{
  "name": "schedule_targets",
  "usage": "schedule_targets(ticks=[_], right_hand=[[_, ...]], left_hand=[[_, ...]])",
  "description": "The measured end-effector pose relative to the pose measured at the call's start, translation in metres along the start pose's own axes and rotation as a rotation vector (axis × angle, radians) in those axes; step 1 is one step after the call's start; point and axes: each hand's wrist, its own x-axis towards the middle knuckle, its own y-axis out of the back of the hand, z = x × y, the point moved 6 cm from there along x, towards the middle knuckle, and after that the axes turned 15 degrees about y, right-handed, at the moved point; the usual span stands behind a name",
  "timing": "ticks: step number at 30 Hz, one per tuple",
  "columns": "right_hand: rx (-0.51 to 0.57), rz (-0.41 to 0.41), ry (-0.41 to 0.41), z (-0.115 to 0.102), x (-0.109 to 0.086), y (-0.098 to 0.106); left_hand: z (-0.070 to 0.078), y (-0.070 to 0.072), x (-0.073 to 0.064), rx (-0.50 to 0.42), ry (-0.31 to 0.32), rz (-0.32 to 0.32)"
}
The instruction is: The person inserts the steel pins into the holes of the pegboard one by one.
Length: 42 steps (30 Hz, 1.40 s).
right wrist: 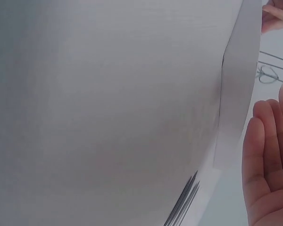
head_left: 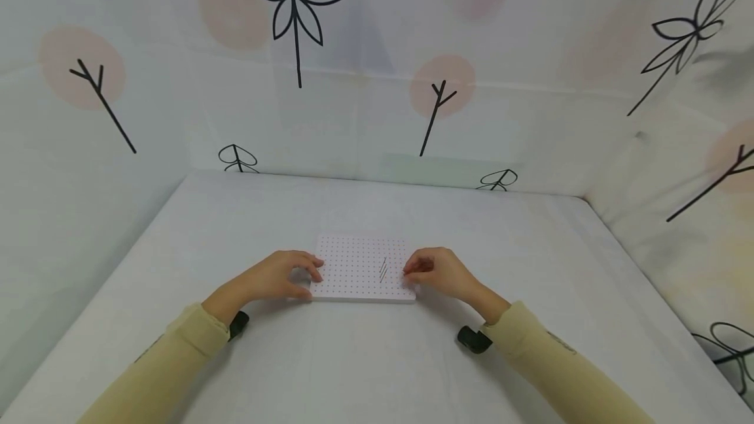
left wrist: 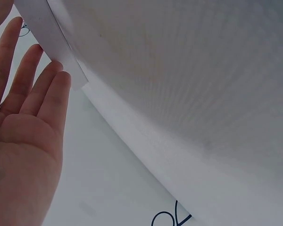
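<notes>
In the head view, a white board dotted with rows of holes (head_left: 347, 273) sits on the tabletop (head_left: 330, 358), between the two hands, its long side running left to right. A few thin sticks (head_left: 383, 271) show on it toward its right end. Each slants the same way, its far end leaning to the right, and they follow one another from far to near; I cannot tell whether they stand in the holes or lie flat. The relation that seems to matter most is here: the sticks are just to the left of the right hand (head_left: 438, 272), with a narrow bare strip of board between. Its fingers are bent, thumb and forefinger tips near each other at the board's right edge; whether something small is held there is too fine to tell. The left hand (head_left: 273, 275) is at the opposite end, well apart from the sticks, thumb by the near left corner.

In the left wrist view, the left fingers (left wrist: 54, 96) are fairly straight and a little apart, their tips at the side of the board and not wrapped around it.

In the right wrist view, the right fingers (right wrist: 253, 141) are close together beside the board's edge, their hold unclear. Some dark lines (right wrist: 183, 200) run slantwise beyond the board's end; I cannot tell whether these are the sticks.
</notes>
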Motion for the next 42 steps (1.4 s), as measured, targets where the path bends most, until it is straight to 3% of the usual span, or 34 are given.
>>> schedule_targets(ticks=[7,19,31,42], right_hand=[[-0.018,0.012,0.016,0.007,-0.01,0.006],[0.025,0.011,-0.086,0.02,-0.024,0.017],[-0.087,0.018,-0.05,0.018,-0.028,0.035],[-0.081,0.0,-0.08,0.028,-0.029,0.045]], left_hand=[[0.002,-0.002,-0.003,0.012,-0.008,0.015],[0.003,-0.005,-0.004,0.01,-0.012,0.016],[0.004,-0.004,-0.005,0.011,-0.011,0.013],[0.005,-0.003,-0.007,0.003,-0.011,0.01]])
